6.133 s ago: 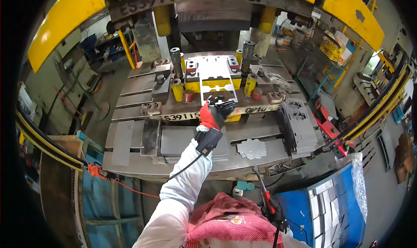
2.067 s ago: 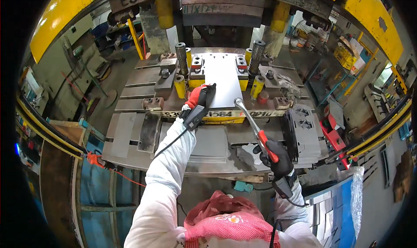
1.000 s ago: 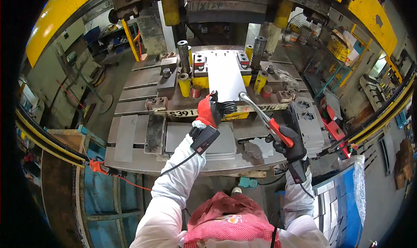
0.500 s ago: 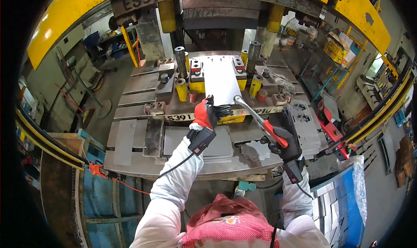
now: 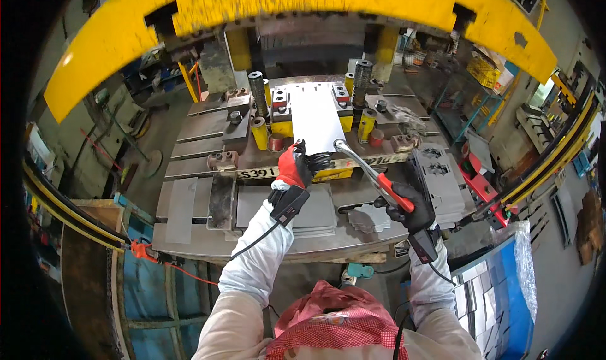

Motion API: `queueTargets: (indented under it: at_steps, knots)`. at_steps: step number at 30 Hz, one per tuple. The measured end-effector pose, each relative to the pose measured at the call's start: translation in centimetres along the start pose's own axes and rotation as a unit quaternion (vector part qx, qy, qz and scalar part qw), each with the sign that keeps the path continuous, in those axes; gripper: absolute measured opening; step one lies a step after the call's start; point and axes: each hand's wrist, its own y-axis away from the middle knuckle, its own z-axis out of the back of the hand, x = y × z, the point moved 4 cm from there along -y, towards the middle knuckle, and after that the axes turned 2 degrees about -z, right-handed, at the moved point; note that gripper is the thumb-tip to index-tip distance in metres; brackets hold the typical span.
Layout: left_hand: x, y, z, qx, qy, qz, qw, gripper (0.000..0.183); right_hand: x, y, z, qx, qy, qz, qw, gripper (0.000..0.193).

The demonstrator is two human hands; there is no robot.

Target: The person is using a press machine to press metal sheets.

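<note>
A bright flat metal sheet (image 5: pixel 315 117) lies on the lower die block (image 5: pixel 284 128), its near end sticking out toward me. My left hand (image 5: pixel 295 165), in a red and black glove, has its fingers closed at the sheet's near left corner. In my black-gloved right hand (image 5: pixel 413 207) is a long metal tool with a red handle (image 5: pixel 396 193). Its round tip (image 5: pixel 341 144) meets the sheet's near right edge; whether it grips the sheet I cannot tell.
Dark guide posts (image 5: pixel 257 94) and yellow cylinders (image 5: pixel 259 133) flank the die. A yellow press beam (image 5: pixel 315 3) arches overhead. Stacked grey plates (image 5: pixel 315 215) lie nearer me, with cut plates (image 5: pixel 439 177) at right. A blue bin (image 5: pixel 514 297) stands at lower right.
The yellow beam now fills more of the top of the picture, and the lettered plate under it no longer shows. Both hands, the tool and the sheet sit nearly as before.
</note>
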Motion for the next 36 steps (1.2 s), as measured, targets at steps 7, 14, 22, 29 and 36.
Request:
queueTargets:
  at_steps: [7,14,22,29,36]
  knots:
    - [-4.5,3.4,-4.5,0.001,0.260,0.115,0.959,0.032,-0.2,0.4,0.2,-0.001,-0.008,0.012,1.000,0.046]
    - [-4.4,3.5,-4.3,0.034,0.299,0.098,0.949,0.035,-0.2,0.8,-0.5,0.005,-0.008,0.008,1.000,0.046]
    - [-5.6,3.4,-4.6,0.000,0.257,0.062,0.964,0.025,-0.6,0.4,-0.3,0.029,-0.009,-0.004,1.000,0.041]
    - [-8.3,5.2,-7.1,-0.022,-0.423,-0.281,0.861,0.019,0.4,0.5,1.6,0.011,0.136,0.017,0.990,0.055]
    - [-3.3,2.2,-2.9,-0.072,-0.022,0.033,0.997,0.039,5.0,-9.4,-1.3,0.030,0.004,0.089,0.996,0.039]
